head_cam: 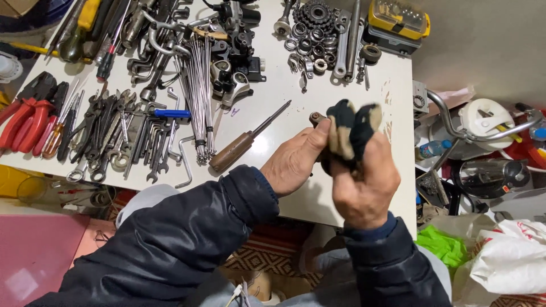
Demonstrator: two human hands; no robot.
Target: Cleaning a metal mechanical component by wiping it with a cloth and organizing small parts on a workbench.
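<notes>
My left hand (pixel 296 159) grips a small rusty metal part (pixel 315 118) whose round end sticks out past my thumb. My right hand (pixel 365 182) is closed around a dirty black-and-cream rag (pixel 351 128), which bunches up above my fingers and rests against the part. Both hands are over the right end of a white table (pixel 267 96). A screwdriver with a brown wooden handle (pixel 239 146) lies on the table just left of my left hand.
Wrenches (pixel 119 136), red-handled pliers (pixel 23 119), a bundle of spokes (pixel 199 91), bearings and a sprocket (pixel 315 17) and a yellow bit case (pixel 398 20) cover the table. Right of the table sit a chrome handlebar (pixel 472 133), a black kettle (pixel 489 176) and white bags (pixel 506 261).
</notes>
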